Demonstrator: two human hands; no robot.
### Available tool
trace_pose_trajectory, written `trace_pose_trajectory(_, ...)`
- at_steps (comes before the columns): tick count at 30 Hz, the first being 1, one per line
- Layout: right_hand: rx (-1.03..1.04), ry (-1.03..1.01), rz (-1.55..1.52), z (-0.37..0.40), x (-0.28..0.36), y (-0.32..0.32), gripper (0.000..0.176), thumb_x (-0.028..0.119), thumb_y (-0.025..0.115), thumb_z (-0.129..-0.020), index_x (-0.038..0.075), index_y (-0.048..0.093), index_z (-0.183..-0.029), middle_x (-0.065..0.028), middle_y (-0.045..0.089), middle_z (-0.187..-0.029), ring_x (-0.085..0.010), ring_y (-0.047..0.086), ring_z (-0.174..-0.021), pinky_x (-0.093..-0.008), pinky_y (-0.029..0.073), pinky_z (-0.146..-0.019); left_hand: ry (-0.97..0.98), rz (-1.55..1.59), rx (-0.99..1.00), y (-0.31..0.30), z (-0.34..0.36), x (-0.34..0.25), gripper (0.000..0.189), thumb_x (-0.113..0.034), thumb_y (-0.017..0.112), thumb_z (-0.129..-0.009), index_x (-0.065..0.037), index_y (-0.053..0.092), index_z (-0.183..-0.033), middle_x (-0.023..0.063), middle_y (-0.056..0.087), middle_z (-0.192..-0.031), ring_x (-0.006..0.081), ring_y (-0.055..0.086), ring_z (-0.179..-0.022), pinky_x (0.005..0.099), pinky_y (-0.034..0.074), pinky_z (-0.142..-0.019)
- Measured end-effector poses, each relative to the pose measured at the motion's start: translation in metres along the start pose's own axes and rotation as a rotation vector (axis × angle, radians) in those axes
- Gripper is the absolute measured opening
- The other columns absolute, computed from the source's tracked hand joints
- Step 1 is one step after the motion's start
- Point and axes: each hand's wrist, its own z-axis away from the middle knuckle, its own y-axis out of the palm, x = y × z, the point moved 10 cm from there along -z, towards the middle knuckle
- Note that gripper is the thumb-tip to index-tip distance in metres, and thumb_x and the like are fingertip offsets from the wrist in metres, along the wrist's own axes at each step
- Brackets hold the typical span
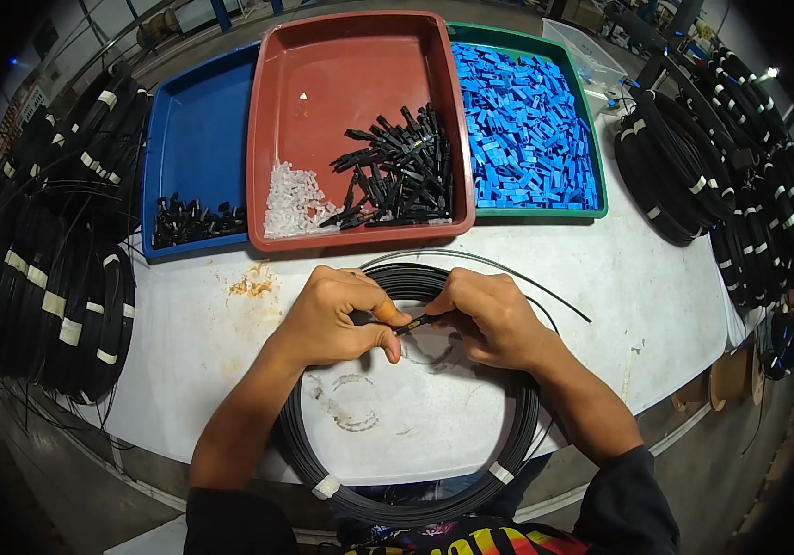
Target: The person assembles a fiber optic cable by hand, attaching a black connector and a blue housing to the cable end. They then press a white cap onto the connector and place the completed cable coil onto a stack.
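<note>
Over the far side of a coil of black cable (297, 435), both hands meet at a small black connector (412, 326) with a yellow mark. My left hand (341, 314) is closed, its thumb and forefinger pinching the connector's left end. At the other end, my right hand (491, 316) pinches the connector between thumb and fingers. The fingers hide much of it. White tape binds the coil, which lies on the white table and hangs over the front edge towards my body. A loose cable end (545, 289) sticks out to the right beyond my right hand.
Beyond the coil, a red tray (350, 69) holds white pieces (295, 203) and black connectors (406, 171). A blue tray (198, 139) holds black parts; a green tray (545, 215) holds blue clips (526, 129). Taped cable coils pile up left (55, 296) and right (674, 166).
</note>
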Motion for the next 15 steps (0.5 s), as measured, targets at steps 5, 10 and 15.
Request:
trace_pose_trajectory(5, -0.002, 0.017, 0.013, 0.0, -0.003, 0.001, 0.035, -0.008, 0.071, -0.064, 0.003, 0.061, -0.095, -0.0111, 0.061, -0.085, -0.0327, 0.066, -0.076, -0.0411, 0.052, -0.064, -0.028, 0.0, -0.02, -0.001, 0.003, 0.006, 0.026, -0.007, 0.094, -0.06, 0.002, 0.077, -0.078, 0.01, 0.074, -0.069, 0.0175, 0.069, -0.059, 0.0284, 0.05, -0.056)
trace_pose_trajectory(10, -0.004, -0.02, 0.015, 0.0, 0.0, 0.0, 0.035, -0.008, 0.071, -0.063, 0.003, 0.061, -0.095, -0.0113, 0.061, -0.086, -0.0329, 0.065, -0.075, -0.0413, 0.052, -0.063, -0.06, 0.046, -0.008, -0.001, 0.0, 0.006, 0.025, -0.007, 0.094, -0.061, 0.002, 0.076, -0.076, 0.0103, 0.073, -0.068, 0.0156, 0.068, -0.058, 0.0273, 0.048, -0.052)
trace_pose_trajectory(15, 0.006, -0.026, 0.081, 0.0, 0.007, 0.001, 0.034, -0.008, 0.071, -0.065, 0.003, 0.061, -0.096, -0.011, 0.059, -0.085, -0.032, 0.064, -0.074, -0.0413, 0.052, -0.061, -0.07, 0.013, -0.027, -0.001, 0.005, 0.012, 0.022, -0.005, 0.092, -0.063, 0.002, 0.077, -0.078, 0.0097, 0.073, -0.068, 0.0138, 0.067, -0.055, 0.0262, 0.046, -0.05)
